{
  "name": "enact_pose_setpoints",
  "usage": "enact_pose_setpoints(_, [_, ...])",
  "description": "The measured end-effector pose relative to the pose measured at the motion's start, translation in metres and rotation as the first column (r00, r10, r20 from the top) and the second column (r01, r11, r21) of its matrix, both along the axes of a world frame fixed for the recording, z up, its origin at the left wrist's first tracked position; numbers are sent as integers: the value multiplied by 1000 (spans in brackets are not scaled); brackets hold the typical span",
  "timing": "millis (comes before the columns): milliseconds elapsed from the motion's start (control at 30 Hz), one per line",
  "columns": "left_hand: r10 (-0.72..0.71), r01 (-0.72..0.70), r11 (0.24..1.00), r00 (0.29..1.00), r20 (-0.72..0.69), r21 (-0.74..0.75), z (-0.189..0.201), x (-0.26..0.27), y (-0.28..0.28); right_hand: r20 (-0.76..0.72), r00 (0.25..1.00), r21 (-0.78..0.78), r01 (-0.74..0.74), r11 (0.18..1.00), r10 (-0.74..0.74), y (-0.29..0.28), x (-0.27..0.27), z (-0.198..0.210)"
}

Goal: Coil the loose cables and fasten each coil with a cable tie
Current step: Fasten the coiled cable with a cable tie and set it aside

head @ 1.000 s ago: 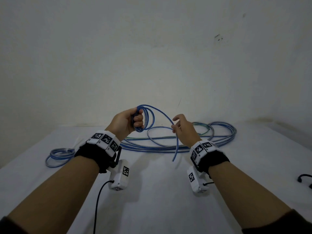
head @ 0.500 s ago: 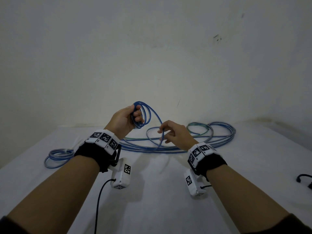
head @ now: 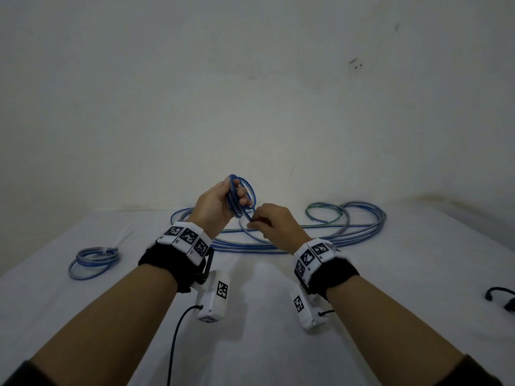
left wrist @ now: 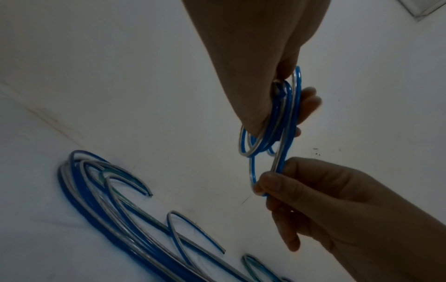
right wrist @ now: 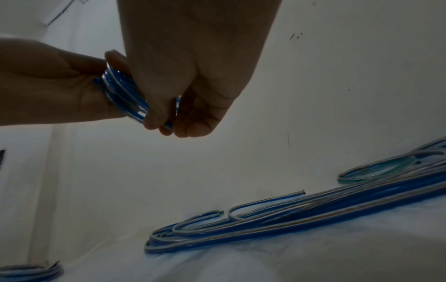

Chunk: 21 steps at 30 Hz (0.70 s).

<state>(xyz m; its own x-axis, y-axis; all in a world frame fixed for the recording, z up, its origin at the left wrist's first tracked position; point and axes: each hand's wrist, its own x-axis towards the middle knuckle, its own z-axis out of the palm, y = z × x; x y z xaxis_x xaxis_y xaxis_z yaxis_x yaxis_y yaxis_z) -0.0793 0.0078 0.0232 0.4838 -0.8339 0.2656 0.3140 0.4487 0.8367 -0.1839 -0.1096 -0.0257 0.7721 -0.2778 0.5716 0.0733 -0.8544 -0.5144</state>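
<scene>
White cloth covers the table (head: 278, 344) under a bare pale wall, and at far left a finished coil (head: 93, 259) lies with white cable ties (head: 122, 237) just beyond it. My left hand (head: 214, 207) is curled around a small blue coil (head: 241, 197) held above the table, while my right hand (head: 274, 222) pinches its trailing end just beside it. Loose cables (head: 348, 227) sprawl behind, toward the right.

No legible text, brand or number is shown. Only black-and-white coded squares — unreadable as writing — are borne by the wristbands (head: 186, 240).
</scene>
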Motion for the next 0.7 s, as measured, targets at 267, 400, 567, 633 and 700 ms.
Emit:
enact_pose_setpoints(267, [67,-92,991,968,240,94,-1,0,-3,-88,995,127,-43,991,54,4,-9,4])
enact_pose_setpoints(400, [57,-160,967,894,444,198,2,0,-1,171,984,230,-1,973,-40,-3,-15,10])
enact_pose_setpoints(567, [-109,-78,947,833,542,310,3,-12,-2,139,990,146,-61,987,40,-10,-23,30])
enact_pose_setpoints(633, [-160,-46,939,820,550,341,3,-18,-7,85,993,165,-90,982,77,-14,-25,33])
enact_pose_setpoints(700, [-188,-22,931,826,532,363,4,-25,-11,94,990,264,-129,956,108,-17,-29,31])
